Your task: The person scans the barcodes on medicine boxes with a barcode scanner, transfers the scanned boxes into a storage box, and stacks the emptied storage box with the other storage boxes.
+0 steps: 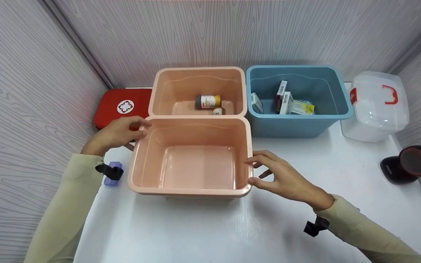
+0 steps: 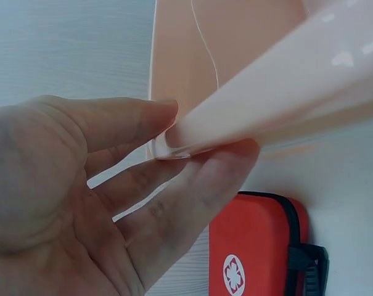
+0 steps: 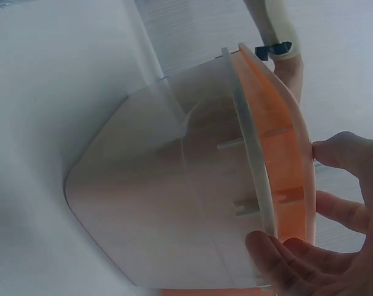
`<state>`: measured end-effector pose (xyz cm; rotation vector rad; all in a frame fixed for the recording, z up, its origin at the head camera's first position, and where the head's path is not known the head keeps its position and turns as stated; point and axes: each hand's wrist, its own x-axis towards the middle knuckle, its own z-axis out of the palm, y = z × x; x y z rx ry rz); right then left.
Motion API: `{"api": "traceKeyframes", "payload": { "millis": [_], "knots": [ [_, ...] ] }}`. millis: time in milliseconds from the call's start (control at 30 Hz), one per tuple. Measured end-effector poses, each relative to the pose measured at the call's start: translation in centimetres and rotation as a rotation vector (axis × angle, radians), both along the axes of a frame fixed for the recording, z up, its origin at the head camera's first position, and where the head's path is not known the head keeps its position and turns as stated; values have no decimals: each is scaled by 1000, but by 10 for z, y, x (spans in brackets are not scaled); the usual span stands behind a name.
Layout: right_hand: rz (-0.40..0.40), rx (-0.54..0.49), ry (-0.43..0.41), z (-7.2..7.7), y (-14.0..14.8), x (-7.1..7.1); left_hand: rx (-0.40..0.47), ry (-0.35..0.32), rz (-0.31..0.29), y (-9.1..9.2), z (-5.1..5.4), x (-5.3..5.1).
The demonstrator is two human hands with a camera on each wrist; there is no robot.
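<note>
A peach plastic bin point(image 1: 196, 168) stands at the front of the table with its inside bare. In the right wrist view its orange-looking rim point(image 3: 304, 179) sits just above the rim of a paler bin point(image 3: 155, 203) that encloses it. My left hand point(image 1: 117, 133) pinches the peach bin's far left corner, thumb above the rim and fingers beneath it. On the opposite side my right hand point(image 1: 285, 179) holds the right rim, fingers and thumb spread along the edge. The lower bin is mostly hidden in the head view.
Behind stand another peach bin point(image 1: 159, 89) with brown bottles point(image 1: 209, 101) and a blue bin point(image 1: 287, 126) with several medicine boxes point(image 1: 286, 103). A red first-aid case point(image 1: 110, 106) and a purple object point(image 1: 112, 182) lie left. A white lidded box point(image 1: 375, 109) and black scanner point(image 1: 411, 164) stand right.
</note>
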<state>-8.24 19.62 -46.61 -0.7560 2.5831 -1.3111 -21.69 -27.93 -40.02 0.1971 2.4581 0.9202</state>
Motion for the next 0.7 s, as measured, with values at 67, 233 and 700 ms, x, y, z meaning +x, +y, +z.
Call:
{"api": "traceKeyframes", "payload": {
  "millis": [67,233,700],
  "knots": [
    [1,9,1,-2,0,1,-7,4,2,1,-1,0],
    [-23,10,2,-5,1,2,-24,8,11,2,0,1],
    [-102,46,68,27,37,-43,-129,263,-43,30,31,-18]
  ]
}}
